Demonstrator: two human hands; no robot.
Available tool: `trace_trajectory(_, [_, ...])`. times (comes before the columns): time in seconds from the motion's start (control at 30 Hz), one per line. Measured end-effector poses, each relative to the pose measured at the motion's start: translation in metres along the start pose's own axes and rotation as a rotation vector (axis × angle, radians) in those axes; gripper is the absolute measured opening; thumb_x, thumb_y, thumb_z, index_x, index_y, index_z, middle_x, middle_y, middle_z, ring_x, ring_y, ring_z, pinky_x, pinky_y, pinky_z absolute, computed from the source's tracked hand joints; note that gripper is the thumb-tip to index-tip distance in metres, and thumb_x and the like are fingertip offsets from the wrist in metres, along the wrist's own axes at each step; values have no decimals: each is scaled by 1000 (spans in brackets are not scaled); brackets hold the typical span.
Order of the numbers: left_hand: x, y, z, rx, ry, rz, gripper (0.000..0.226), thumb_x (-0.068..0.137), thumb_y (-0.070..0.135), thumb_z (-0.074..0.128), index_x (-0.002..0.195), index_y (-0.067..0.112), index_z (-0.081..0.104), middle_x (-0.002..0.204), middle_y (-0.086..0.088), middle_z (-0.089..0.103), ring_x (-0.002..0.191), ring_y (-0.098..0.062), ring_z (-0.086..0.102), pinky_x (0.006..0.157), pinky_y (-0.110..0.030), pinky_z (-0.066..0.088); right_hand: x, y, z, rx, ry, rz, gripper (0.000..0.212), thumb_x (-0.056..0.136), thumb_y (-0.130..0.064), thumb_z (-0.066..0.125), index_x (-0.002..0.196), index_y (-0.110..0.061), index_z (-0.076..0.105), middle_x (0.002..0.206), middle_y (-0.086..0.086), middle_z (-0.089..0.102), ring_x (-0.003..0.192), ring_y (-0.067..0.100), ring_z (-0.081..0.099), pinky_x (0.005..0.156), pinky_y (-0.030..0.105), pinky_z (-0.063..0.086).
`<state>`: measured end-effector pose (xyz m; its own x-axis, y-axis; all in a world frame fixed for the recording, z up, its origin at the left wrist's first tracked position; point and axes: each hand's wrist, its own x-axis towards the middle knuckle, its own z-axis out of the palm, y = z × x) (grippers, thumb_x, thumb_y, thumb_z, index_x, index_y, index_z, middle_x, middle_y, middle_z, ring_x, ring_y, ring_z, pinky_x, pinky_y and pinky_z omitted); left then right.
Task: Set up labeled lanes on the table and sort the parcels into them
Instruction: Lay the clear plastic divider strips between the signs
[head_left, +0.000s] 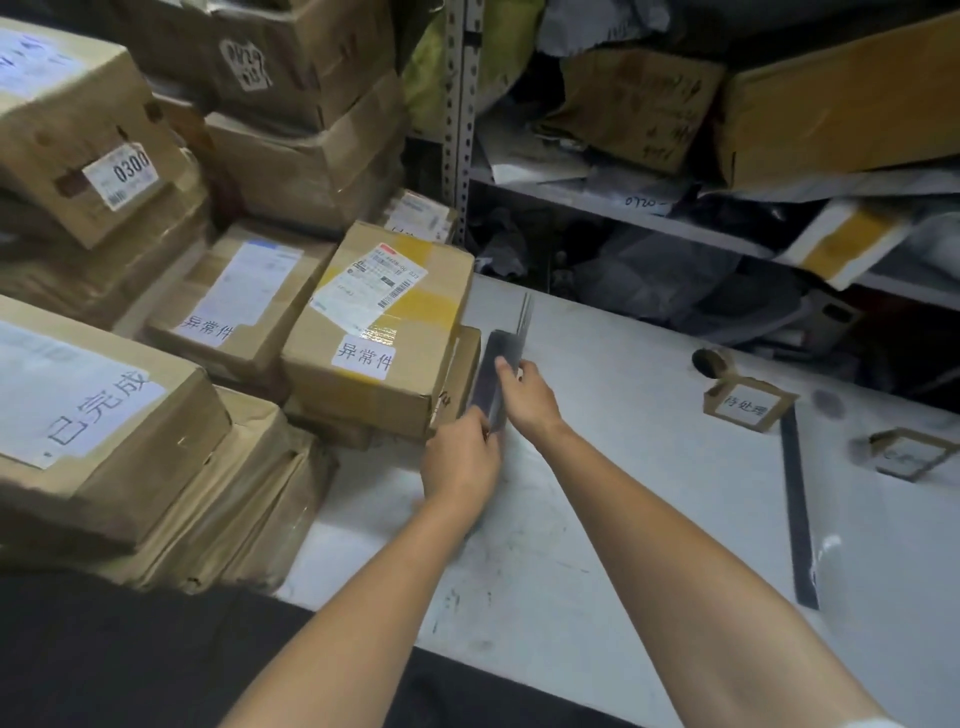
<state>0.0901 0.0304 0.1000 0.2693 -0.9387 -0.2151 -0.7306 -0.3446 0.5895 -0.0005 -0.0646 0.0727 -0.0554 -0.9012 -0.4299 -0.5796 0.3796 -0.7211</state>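
At centre frame, a person's left hand (460, 462) and right hand (527, 395) both grip a dark strip (488, 379) over the white table (623, 467), just beside a labeled parcel (374, 332). A second strip (797, 499) lies at right, near a cardboard label stand (745, 408).

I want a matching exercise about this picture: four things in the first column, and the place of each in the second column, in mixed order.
Things
1. held dark strip
2. flat dark strip
3. cardboard sign 待处理
4. box with 0300 sticker

Places
A. lies on the table, right side
B. stands on the table at the flat dark strip's far end
C. top of the stack, far left
D. between left hand and right hand

Pairs: 1-D, 2-A, 3-B, 4-C
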Motion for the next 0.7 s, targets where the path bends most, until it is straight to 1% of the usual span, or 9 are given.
trace_trajectory(0.1, [-7,-1,-11,-20,60,24,11,98,31,58,93,21,60,91,-2,69,86,-26,64,74,-37,55,-6,-9,2,-88,57,-8,80,97,-68,33,159,-19,21,164,11,23,149,34,21,119,49,24])
trace_trajectory(0.17, [-10,1,-22,-20,101,50,10,98,30,58,93,21,61,89,-1,69,84,-25,65,75,-38,57,-13,-19,0,-159,102,-27,82,95,-73,31,159,-24,19,167,8,13,153,30,8,120,50,17])
trace_trajectory(0.23, [-12,6,-35,-11,142,68,10,97,30,58,93,21,62,88,-1,69,83,-26,65,72,-37,56,-18,-32,-3,-179,136,-67,82,93,-76,29,159,-28,21,167,7,12,153,28,5,122,50,13])
trace_trajectory(0.3, [-15,14,-50,-16,180,91,10,97,30,58,94,22,62,87,0,68,82,-25,63,69,-33,52,-24,-49,-9,-124,122,-116,81,91,-77,28,157,-31,26,166,7,19,153,29,9,122,51,14])
trace_trajectory(0.37, [-18,26,-67,-25,213,123,10,97,31,58,94,22,62,85,3,66,79,-22,60,67,-32,48,-29,-68,-18,7,66,-159,84,85,-81,30,156,-35,29,163,4,27,151,29,19,122,50,18])
trace_trajectory(0.43, [-20,40,-82,-63,246,167,11,97,31,58,94,22,62,86,3,67,80,-21,62,70,-34,52,-36,-88,-30,197,24,-202,90,80,-83,37,155,-34,31,161,-1,33,148,24,28,121,48,23])
trace_trajectory(0.47, [-21,47,-89,-89,250,187,11,97,31,57,94,22,62,87,2,67,81,-22,63,71,-36,53,-40,-96,-38,283,19,-218,88,82,-80,41,155,-33,31,160,-3,34,147,21,31,121,47,25])
trace_trajectory(0.6, [-30,80,-108,-181,227,287,13,96,33,57,89,23,61,82,5,65,78,-20,61,71,-36,52,-50,-113,-83,502,40,-242,73,92,-66,50,155,-34,30,159,-5,33,143,22,35,116,53,32])
trace_trajectory(0.7, [-38,103,-108,-315,125,312,28,98,43,49,83,22,60,77,6,64,75,-18,60,65,-32,48,-55,-105,-120,544,95,-235,77,89,-69,50,155,-34,29,159,-6,33,141,25,37,115,54,34])
